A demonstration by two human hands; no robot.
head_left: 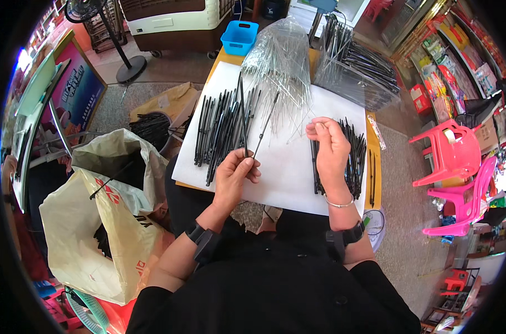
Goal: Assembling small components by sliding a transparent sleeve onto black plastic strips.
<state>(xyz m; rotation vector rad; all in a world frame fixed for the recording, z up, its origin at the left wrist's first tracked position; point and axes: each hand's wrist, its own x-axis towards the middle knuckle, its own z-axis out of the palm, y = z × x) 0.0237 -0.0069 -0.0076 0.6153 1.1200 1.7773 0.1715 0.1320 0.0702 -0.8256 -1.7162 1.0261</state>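
Note:
My left hand [235,175] is closed around the lower ends of two thin black rods [268,118], which fan apart and point away from me over the white sheet [283,181]. My right hand [332,147] is raised at the right side, its fingers curled with the tips together; anything as fine as a wire between them is too small to make out. Below it lies a bundle of black rods [356,158], partly hidden by the hand. Left of centre spreads a larger row of black rods [222,131]. Thin silvery wires [283,97] spill from a clear plastic bag [283,42] at the far side.
A blue basket [239,39] and a clear bin [356,83] of black rods stand at the table's far side. Large woven sacks [91,234] crowd my left. Pink and red plastic chairs [453,153] stand right, before stocked shelves. A fan [131,69] is far left.

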